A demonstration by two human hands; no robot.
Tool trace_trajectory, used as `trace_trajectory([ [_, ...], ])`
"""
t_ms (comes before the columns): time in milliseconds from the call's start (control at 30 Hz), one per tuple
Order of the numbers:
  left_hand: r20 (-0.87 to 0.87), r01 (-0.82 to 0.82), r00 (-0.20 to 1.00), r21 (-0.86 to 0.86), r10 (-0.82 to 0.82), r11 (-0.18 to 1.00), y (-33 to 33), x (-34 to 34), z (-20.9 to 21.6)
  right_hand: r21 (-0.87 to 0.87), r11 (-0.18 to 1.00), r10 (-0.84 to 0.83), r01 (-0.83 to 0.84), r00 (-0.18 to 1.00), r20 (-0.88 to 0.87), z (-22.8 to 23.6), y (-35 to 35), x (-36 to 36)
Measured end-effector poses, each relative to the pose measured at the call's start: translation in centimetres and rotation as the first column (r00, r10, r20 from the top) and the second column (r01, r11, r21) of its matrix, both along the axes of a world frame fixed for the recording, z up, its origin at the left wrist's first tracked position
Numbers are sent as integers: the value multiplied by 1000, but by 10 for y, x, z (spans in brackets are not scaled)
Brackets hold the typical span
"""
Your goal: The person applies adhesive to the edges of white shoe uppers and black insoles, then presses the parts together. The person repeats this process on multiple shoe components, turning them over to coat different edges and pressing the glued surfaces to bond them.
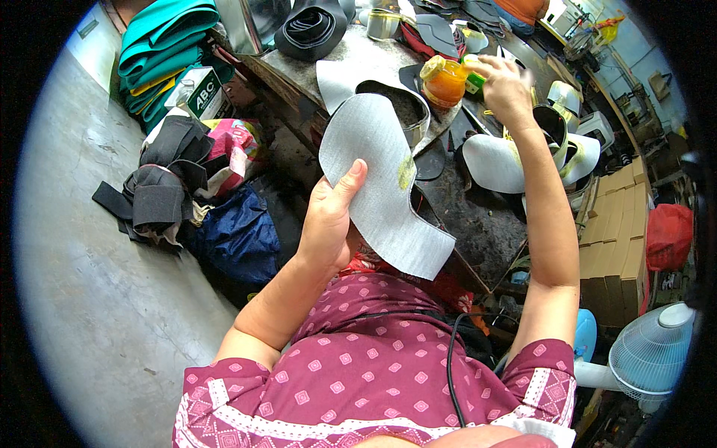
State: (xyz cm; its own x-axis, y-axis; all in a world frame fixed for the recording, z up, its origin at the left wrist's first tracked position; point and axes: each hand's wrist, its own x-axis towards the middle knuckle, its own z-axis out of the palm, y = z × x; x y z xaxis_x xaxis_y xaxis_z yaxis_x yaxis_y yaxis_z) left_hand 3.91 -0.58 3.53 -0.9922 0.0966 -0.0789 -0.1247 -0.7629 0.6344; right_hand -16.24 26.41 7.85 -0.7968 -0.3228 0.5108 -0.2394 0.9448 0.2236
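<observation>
My left hand (336, 213) grips a pale grey, curved cut piece of sheet material (373, 157), thumb on top and fingers beneath. A yellowish smear marks the piece near its inner curve. Farther right, my right hand (508, 89) is raised beside an orange jar (444, 86) with a crusted yellowish rim. Its fingers are bent together above a small green and yellow thing (473, 77); what they hold is hidden. More grey pieces, bent into loops, stand on the worktable: one grey loop (336, 82) behind the held piece, another grey loop (493, 164) below my right wrist.
The worktable (485, 231) is dark and stained. A black rolled strip (314, 30) and a metal tin (383, 25) stand at its far side. Folded green material (164, 45) and dark cloth bundles (164, 190) lie left. Cardboard boxes (620, 231) and a fan (650, 355) are right.
</observation>
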Motion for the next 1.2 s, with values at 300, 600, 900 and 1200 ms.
trace_trajectory([
  [300,33,5,999,64,-7,998,8,-1,4,-209,916,242,-343,886,-396,21,2,11],
  [600,13,-25,1000,140,24,990,12,-8,-2,-795,481,638,-370,769,29,27,-16,81],
  [900,-30,-4,1000,183,9,983,17,-9,1,-890,414,722,-190,664,194,-34,-70,175],
  [1200,-18,-8,1000,34,9,999,17,-14,-3,-508,728,598,-461,789,140,-6,-72,200],
])
